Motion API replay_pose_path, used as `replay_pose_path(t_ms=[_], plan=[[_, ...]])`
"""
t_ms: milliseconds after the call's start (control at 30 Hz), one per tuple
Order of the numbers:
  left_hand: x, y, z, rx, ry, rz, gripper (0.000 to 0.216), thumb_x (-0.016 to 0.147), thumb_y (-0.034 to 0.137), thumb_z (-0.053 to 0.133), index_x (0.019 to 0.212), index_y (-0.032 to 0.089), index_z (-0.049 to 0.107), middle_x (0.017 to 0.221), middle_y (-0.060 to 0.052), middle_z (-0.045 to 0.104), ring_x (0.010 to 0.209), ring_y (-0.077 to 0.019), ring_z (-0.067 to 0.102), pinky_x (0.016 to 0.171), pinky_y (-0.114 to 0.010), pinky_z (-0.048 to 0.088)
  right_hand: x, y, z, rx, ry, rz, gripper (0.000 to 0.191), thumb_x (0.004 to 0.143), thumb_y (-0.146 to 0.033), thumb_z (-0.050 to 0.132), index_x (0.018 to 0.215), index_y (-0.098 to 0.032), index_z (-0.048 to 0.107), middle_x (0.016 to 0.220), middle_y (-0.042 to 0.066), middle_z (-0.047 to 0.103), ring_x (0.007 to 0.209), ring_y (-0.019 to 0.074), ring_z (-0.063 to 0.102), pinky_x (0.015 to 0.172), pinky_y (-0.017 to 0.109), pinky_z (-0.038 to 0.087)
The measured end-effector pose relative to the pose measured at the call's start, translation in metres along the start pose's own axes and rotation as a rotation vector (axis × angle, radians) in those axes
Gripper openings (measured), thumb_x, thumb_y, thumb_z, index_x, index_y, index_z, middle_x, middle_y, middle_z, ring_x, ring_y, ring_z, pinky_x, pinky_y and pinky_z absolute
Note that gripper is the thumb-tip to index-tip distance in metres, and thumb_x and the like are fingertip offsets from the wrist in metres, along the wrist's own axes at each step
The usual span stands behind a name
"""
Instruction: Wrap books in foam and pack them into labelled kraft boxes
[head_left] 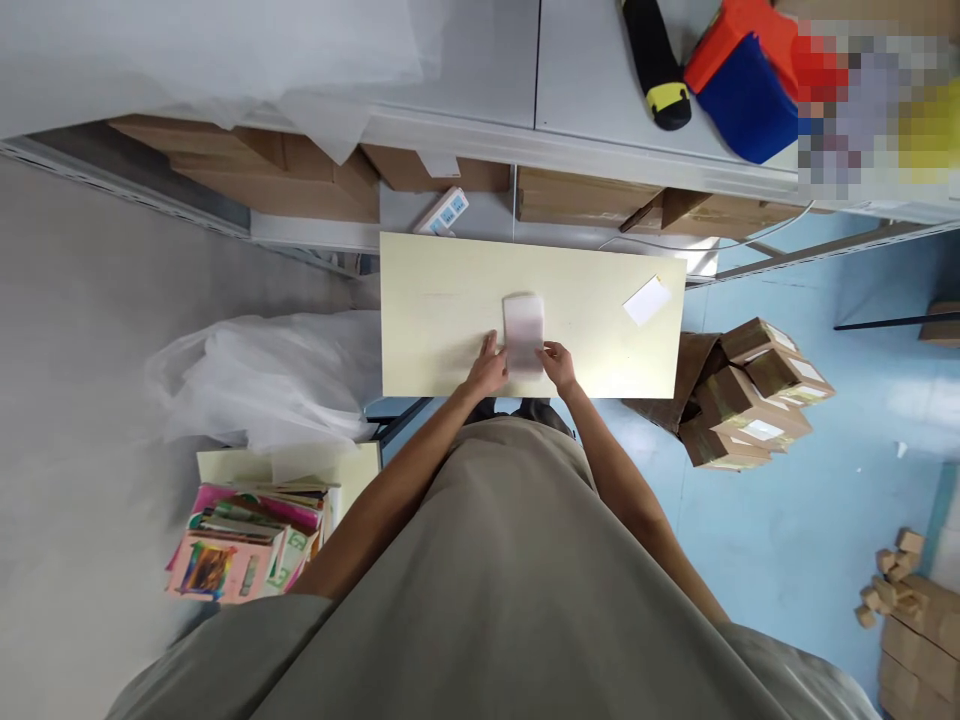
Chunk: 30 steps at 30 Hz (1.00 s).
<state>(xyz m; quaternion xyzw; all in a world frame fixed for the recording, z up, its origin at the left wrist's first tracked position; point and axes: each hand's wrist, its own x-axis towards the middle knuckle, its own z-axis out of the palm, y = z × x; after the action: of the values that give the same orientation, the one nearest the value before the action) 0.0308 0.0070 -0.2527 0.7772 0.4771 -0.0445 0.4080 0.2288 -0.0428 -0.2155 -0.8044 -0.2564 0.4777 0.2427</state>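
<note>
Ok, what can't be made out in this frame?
All in the head view:
Pale packet: contents, if any, obscured by its cloudy surface.
Right hand: exact finger contact too small to tell.
White card: any print too small.
Lower-right carton pile: cut off by picture's edge.
Upper-right items: pixelated.

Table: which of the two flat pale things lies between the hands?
The pinkish item, flanked by the left hand and right hand; the white card lies apart, farther right.

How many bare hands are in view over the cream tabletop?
2: the left hand at the left edge of the translucent packet, and the right hand at its right edge, near the bottom. No other hands show.
</note>
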Motion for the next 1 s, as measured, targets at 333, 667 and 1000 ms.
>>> replay_pose_path(t_ms=[333,667,1000], plan=[[-0.018,-0.024,-0.037,-0.098,0.129,0.007,0.046,0.096,0.011,0.060,0.140,0.017,0.074,0.158,-0.017,0.064,0.155,-0.0326,0.055,0.134,-0.049,0.043,-0.044,-0.041,0.037,-0.277,0.084,-0.196,0.020,0.097,-0.021,0.062,0.117,-0.023,0.064,0.124,0.009,0.077,0.089,0.0188,0.077,0.089,0.035,0.060],[-0.038,-0.064,-0.063,-0.126,0.072,0.040,0.044,0.096,0.017,0.061,0.138,0.020,0.075,0.151,-0.013,0.072,0.151,-0.0341,0.060,0.131,-0.053,0.046,-0.051,-0.061,0.107,-0.464,0.040,-0.238,0.026,0.100,-0.034,0.070,0.123,-0.027,0.059,0.132,0.010,0.070,0.103,0.0261,0.076,0.091,0.040,0.062],[-0.052,-0.101,-0.067,-0.101,-0.037,0.094,0.045,0.091,0.007,0.058,0.129,0.021,0.077,0.157,-0.010,0.069,0.157,-0.0281,0.056,0.133,-0.049,0.044,-0.033,-0.047,0.166,-0.654,0.019,-0.320,0.041,0.104,-0.026,0.067,0.142,-0.020,0.054,0.146,0.025,0.061,0.132,0.0375,0.062,0.102,0.049,0.062]])
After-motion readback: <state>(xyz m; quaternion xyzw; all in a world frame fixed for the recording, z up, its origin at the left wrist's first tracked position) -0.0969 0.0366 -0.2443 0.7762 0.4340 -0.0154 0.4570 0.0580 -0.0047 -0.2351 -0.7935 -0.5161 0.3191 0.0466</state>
